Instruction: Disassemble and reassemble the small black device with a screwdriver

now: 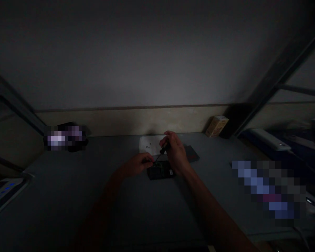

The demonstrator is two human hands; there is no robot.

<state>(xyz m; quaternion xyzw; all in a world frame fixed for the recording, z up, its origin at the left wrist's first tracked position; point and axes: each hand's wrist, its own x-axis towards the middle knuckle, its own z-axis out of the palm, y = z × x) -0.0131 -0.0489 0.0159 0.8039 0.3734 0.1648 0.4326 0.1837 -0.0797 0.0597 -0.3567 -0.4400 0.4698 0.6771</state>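
Presently, found a dark opened device (154, 173) near the middle of the desk (126, 217), with the left hand (138, 163) at its far left edge. Cannot tell the left fingers' grip in the gloom. Noted the right hand (176, 152) clamped around a dark screwdriver (162, 150), tilted, tip down by the left fingertips. Observed just beyond the device a white sheet (156, 140) bearing small dark pieces (148, 146); likewise, to the right, a flat dark panel (193, 154), partly blocked by the right hand. Recorded, far right by the wall (136, 70), a printed box (216, 126). Logged pixelated objects far left (65, 138) and near right (267, 192).
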